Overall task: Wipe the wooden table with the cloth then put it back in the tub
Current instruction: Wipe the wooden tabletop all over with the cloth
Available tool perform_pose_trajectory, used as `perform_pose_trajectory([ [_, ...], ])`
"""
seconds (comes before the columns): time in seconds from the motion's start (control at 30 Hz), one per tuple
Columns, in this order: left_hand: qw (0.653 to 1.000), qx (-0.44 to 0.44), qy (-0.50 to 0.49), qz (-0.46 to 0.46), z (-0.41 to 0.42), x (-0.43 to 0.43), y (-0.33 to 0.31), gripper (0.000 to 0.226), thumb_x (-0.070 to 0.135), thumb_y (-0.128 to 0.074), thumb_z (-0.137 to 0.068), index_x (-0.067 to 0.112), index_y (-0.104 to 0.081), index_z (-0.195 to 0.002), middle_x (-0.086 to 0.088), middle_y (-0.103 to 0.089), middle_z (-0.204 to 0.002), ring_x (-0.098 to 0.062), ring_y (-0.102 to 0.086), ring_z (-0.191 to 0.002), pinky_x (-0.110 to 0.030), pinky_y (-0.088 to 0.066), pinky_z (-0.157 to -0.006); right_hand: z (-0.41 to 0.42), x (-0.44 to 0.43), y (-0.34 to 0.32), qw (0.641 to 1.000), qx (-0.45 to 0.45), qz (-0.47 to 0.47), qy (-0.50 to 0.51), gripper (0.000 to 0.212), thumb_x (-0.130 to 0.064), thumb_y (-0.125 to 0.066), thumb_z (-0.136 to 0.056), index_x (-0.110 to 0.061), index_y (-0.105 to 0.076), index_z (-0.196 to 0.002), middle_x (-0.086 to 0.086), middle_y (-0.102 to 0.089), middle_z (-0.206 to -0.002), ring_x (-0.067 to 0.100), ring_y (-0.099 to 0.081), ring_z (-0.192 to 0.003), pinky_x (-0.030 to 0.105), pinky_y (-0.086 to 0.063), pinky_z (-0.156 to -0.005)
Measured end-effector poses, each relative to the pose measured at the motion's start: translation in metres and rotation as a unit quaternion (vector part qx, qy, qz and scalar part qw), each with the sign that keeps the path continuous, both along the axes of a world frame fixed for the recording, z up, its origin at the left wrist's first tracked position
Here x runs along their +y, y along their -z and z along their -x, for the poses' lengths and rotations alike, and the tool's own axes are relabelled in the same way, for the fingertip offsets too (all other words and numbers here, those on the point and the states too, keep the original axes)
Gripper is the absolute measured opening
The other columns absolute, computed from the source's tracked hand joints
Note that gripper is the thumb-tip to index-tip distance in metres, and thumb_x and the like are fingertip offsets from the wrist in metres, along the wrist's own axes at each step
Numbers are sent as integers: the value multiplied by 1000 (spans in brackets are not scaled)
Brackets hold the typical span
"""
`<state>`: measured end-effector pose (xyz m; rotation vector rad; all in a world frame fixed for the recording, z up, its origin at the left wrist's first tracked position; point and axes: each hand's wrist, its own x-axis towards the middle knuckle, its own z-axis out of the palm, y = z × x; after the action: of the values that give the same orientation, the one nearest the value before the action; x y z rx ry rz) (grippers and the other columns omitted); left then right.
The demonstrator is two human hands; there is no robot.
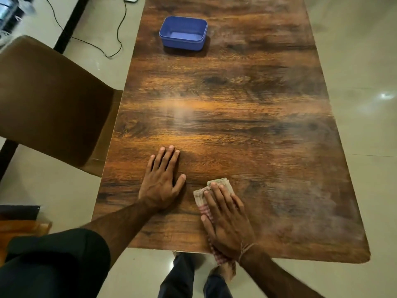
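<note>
The right hand (pixel 227 224) lies flat on the cloth (pixel 199 197), fingers straight and slightly spread, pressing it to the table (pixel 236 100) at the near edge. The cloth's checked end hangs past that edge under the wrist. Just left of the cloth, the left hand (pixel 162 183) rests palm-down on the wood, fingers straight, holding nothing. Well beyond the cloth stands the blue tub (pixel 182 43) — open-topped. Far left of the cloth, a brown chair (pixel 53 100) sits against the table's side.
</note>
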<state>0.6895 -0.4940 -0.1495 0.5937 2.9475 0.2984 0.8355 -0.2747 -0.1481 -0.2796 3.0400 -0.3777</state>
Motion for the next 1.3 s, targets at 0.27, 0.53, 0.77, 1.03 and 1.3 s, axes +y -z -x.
perform_pose_trajectory([
  [0.27,1000,-3,0,0,2,-4,1,81,60,-32,-97,19,-15,-165,0,-5,-173,-20,2,-160,-48,-7,-129,-3,8,-1,997,-14,7,73,70,-48,-32,-104,-15,-16,-163,8,-7,-171,24,-5,-158,47,-10,-125],
  [0.53,1000,-5,4,-23,3,-4,1,80,60,-33,-98,19,-15,-165,1,-4,-173,-19,3,-160,-47,-5,-129,13,42,2,998,-17,-18,65,69,-50,-28,-105,-17,-14,-164,6,-7,-171,23,-7,-158,46,-8,-125],
  [0.77,1000,-8,7,-18,2,-2,2,80,61,-31,-99,20,-12,-165,1,-3,-173,-19,5,-160,-49,-6,-129,-29,35,-1,999,-16,-23,42,67,-50,-25,-106,-16,-16,-163,6,-10,-171,24,-10,-158,47,-14,-123],
  [1.03,999,-17,-23,-20,-10,5,2,78,59,-21,-101,15,-9,-165,-2,1,-173,-21,8,-159,-50,-2,-129,-7,74,0,992,-25,-17,124,70,-52,-19,-105,-14,-10,-164,7,-2,-172,23,-1,-158,46,-8,-126],
  [1.3,998,-48,-36,-8,-42,42,-2,82,62,-9,-99,14,2,-164,-4,14,-172,-22,19,-157,-47,8,-128,-47,79,3,998,-18,-34,47,67,-52,-18,-107,-16,-15,-163,4,-8,-172,23,-10,-158,46,-11,-125],
])
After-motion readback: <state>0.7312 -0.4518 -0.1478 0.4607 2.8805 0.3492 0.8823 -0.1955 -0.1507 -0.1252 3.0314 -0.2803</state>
